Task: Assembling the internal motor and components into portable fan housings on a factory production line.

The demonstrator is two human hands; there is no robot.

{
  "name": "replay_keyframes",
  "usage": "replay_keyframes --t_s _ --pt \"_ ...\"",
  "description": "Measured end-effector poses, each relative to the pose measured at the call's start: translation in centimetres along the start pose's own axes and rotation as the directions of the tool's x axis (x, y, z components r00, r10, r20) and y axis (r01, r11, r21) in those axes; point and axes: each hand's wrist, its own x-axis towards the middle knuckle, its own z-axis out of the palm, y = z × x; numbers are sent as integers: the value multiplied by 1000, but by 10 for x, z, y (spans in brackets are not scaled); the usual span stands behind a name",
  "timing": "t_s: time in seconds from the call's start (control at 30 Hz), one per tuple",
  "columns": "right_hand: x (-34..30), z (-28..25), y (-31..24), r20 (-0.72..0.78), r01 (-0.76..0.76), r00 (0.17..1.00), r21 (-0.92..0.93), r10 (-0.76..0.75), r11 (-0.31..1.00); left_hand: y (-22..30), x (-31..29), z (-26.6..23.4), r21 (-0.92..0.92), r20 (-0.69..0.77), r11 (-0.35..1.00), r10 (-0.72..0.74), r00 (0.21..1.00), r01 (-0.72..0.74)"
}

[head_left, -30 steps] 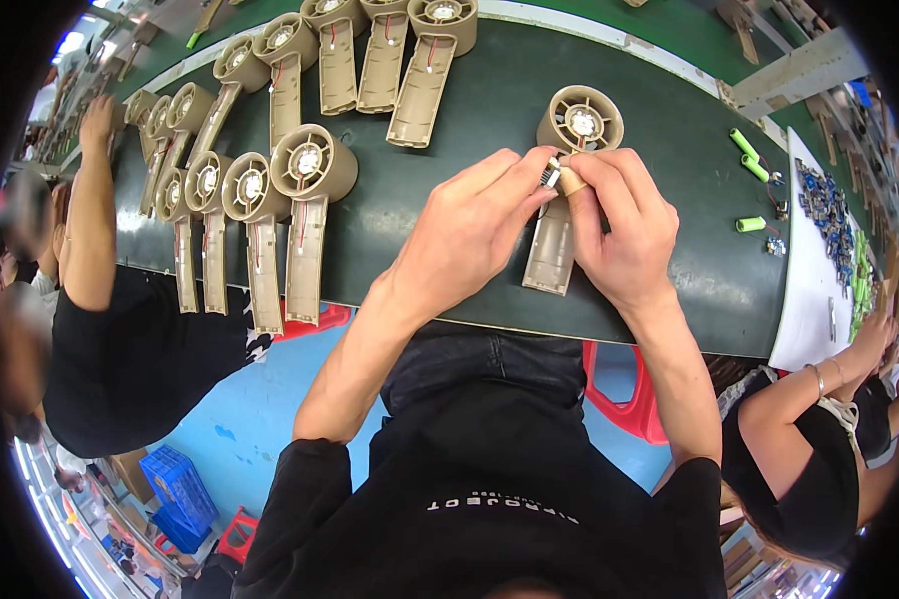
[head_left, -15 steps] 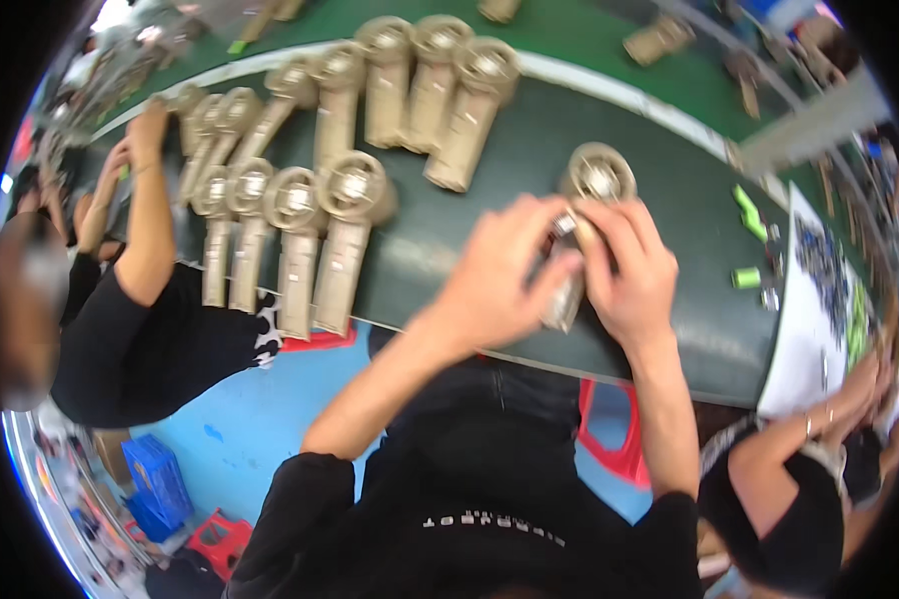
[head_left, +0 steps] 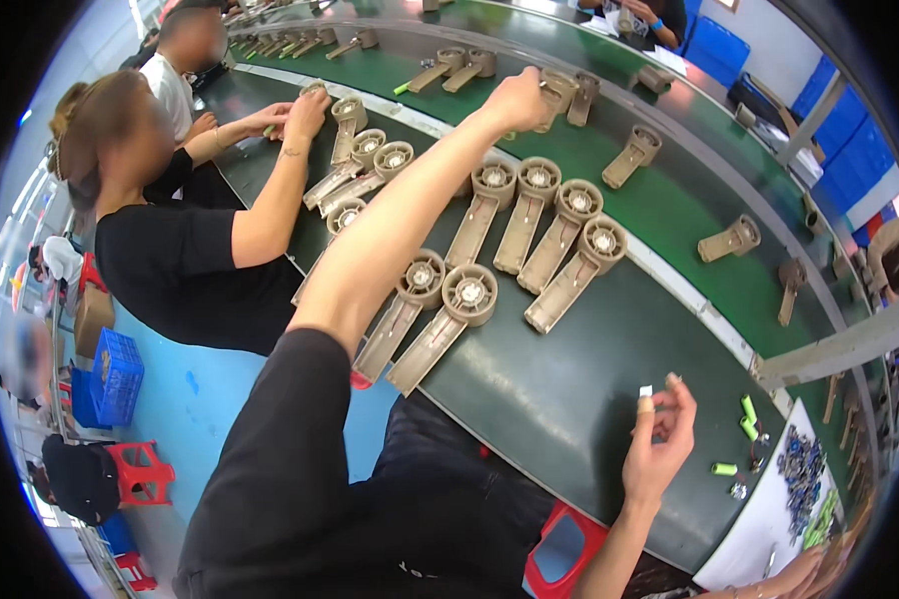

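Note:
My left hand reaches far across the bench to the green belt. Its fingers close on the edge of a beige handheld fan housing, and my forearm hides part of the rows behind. My right hand is raised over the near right of the bench, thumb and fingers apart. A small white piece sits at the thumb's tip; what it is I cannot make out. Between my arms lie several beige fan housings with round heads and open handles, some with thin wires showing.
Green cylindrical cells lie right of my right hand, beside a white sheet with a pile of small parts. Beyond a pale rail, the green belt carries more housings. A co-worker sits at left. A metal post stands at right.
My hands have parted from the housing they worked on together. The left has stretched far forward to the belt; the right has drawn back, rightward. The view has swung left.

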Motion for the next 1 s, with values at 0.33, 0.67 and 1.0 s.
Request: replay_keyframes --t_s 0.33,0.67,1.0 --pt "4 2 8 75 -106 991 -108 114 989 -154 92 36 -10 144 1000 4 990 -2" --pt "3 7 13 112 -132 982 -169 152 977 -196 90 7 687 36 724 -125 991 67" --pt "12 0 -8 135 32 991 -178 -8 983 -59 13 -70 513 -133 823 357 925 -244"
